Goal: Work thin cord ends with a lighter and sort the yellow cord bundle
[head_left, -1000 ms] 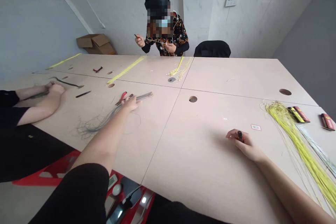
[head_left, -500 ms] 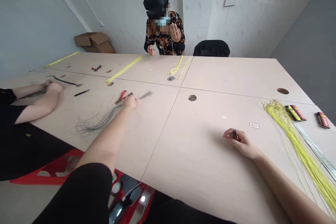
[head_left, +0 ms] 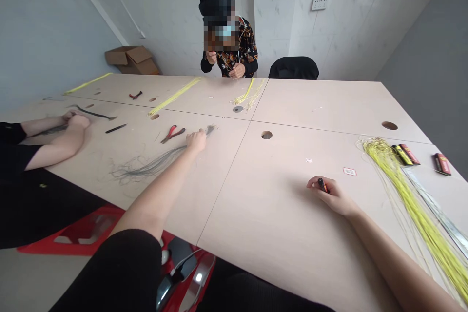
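Observation:
My left hand (head_left: 196, 140) reaches far out over the table and is closed on a bundle of grey wires (head_left: 153, 165), near its bound end (head_left: 211, 129). The loose ends of the bundle fan out toward the left. Red-handled pliers (head_left: 171, 133) lie just left of that hand. My right hand (head_left: 327, 196) rests on the table (head_left: 278, 204) with its fingers curled around a small dark tool with an orange tip (head_left: 321, 185).
A long bundle of yellow wires (head_left: 409, 195) lies at the right beside red-and-black packs (head_left: 405, 154). A person (head_left: 228, 44) across the table handles thin wires. Another person's arms (head_left: 54, 141) rest at the left. More yellow wires (head_left: 171, 97) and a cable hole (head_left: 266, 135) mark the table.
My left hand has slid to the right along the table, dragging the grey wire bundle with it and away from the red pliers. My right hand has barely moved.

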{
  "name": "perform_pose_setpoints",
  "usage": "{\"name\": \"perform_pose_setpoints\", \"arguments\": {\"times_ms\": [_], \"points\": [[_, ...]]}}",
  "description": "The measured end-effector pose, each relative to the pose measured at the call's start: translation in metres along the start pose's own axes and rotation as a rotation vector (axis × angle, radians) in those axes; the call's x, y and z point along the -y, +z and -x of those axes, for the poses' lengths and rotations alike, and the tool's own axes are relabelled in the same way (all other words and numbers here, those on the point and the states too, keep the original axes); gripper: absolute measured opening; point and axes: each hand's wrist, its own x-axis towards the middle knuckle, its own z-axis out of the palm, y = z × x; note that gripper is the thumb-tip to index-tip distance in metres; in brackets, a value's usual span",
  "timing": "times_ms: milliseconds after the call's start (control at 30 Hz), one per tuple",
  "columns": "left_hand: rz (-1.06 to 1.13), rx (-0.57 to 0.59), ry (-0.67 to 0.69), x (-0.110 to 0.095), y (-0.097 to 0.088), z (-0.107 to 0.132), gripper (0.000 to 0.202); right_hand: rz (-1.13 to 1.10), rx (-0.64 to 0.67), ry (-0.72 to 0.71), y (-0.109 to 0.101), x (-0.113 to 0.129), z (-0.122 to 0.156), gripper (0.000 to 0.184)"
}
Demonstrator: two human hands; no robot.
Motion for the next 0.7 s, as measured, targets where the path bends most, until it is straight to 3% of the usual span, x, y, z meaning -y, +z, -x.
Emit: {"name": "perform_pose_setpoints", "arguments": {"times_ms": [133, 367, 700], "points": [[-0.137, -0.014, -0.163, -0.011, -0.003, 0.005, 0.036, 0.001, 0.005, -0.005, 0.000, 0.000, 0.000, 0.020], [-0.218, 0.006, -0.160, -0.021, -0.005, 0.020, 0.032, 0.028, 0.021, -0.005, 0.000, 0.000, 0.001, 0.020], [-0.243, 0.035, -0.370, -0.032, -0.001, 0.016, 0.036, 0.054, 0.024, -0.002, 0.000, 0.002, 0.000, 0.021]]}}
